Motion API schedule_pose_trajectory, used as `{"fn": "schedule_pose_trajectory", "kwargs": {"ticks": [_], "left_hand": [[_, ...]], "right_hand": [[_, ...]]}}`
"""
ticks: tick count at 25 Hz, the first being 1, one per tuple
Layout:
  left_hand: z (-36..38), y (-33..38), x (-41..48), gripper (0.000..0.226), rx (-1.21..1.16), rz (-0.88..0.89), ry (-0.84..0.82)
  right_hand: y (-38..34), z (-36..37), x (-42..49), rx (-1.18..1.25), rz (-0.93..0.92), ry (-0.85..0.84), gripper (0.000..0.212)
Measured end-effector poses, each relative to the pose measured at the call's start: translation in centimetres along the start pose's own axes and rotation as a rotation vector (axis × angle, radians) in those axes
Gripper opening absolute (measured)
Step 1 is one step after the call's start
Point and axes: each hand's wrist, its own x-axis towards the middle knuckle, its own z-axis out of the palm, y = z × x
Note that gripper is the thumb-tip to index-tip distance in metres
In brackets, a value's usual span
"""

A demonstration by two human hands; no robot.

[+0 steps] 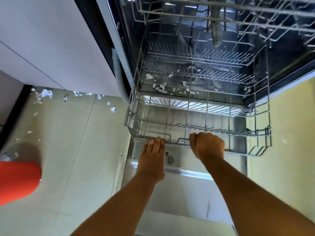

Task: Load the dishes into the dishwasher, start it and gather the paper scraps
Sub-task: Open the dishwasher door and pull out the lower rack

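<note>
lower rack (265, 138) stands drawn out of the dishwasher (129, 40), over the lowered door (170, 193); no dishes visible in it. right hand (207, 146) is curled in a fist round the rack's front rail. left hand (151, 159) lies flat above the detergent dispenser (170, 160), fingers fairly straight, tips at the same rail; cannot tell whether they hook it. upper rack (221, 17) sits above, partly out. paper scraps (162, 86) lie on the tub floor beneath the lower rack's rear half. further scraps (46, 93) are scattered on the tiled floor (68, 142) along the white cabinet (42, 40). a blurred red object (17, 179) sits at the left edge.
</note>
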Motion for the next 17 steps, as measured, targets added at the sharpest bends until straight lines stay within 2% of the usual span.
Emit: {"fn": "schedule_pose_trajectory", "kwargs": {"ticks": [7,10,12,13,15,17], "left_hand": [[5.3,-0.1,-6.7,0.098,0.005,-0.023,-0.201],[7.6,-0.6,-9.7,0.1,0.008,-0.022,-0.264],[8.5,-0.7,-11.3,0.098,0.019,0.0,-0.291],[8.9,-0.7,-11.8,0.097,0.016,0.013,-0.307],[9.6,-0.5,-12.7,0.095,0.001,0.028,-0.358],[10.4,-0.5,-13.5,0.092,-0.008,0.021,-0.378]], "right_hand": [[-0.4,5.0,-10.0,0.019,-0.02,-0.166,0.051],[-1.0,6.8,-13.5,0.027,0.026,-0.218,0.053],[-1.5,7.4,-15.5,0.062,0.061,-0.329,0.052],[-1.2,7.8,-16.5,0.076,0.063,-0.341,0.051],[-0.9,9.4,-18.4,0.05,0.059,-0.251,0.047],[-0.8,10.3,-19.8,0.04,0.068,-0.297,0.043]]}}
